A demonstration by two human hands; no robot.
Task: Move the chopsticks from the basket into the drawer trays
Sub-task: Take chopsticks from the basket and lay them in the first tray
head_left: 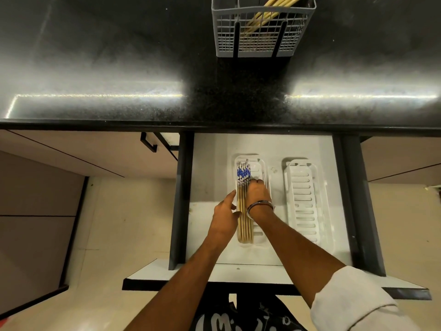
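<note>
Several wooden chopsticks with blue-and-white patterned ends (244,199) lie side by side along the left edge of the left white tray (259,163) in the open drawer (210,168). My left hand (225,215) rests against their left side, fingers apart. My right hand (257,194), with a bracelet at the wrist, presses on them from the right; its fingertips are hidden. The right white slotted tray (304,201) holds nothing. More plain chopsticks (267,14) lean inside the grey wire basket (262,41) on the counter.
The black speckled countertop (119,68) runs across the top with bright light reflections. Cabinet fronts with a black handle (149,143) sit to the left of the drawer. Pale floor tiles show below left.
</note>
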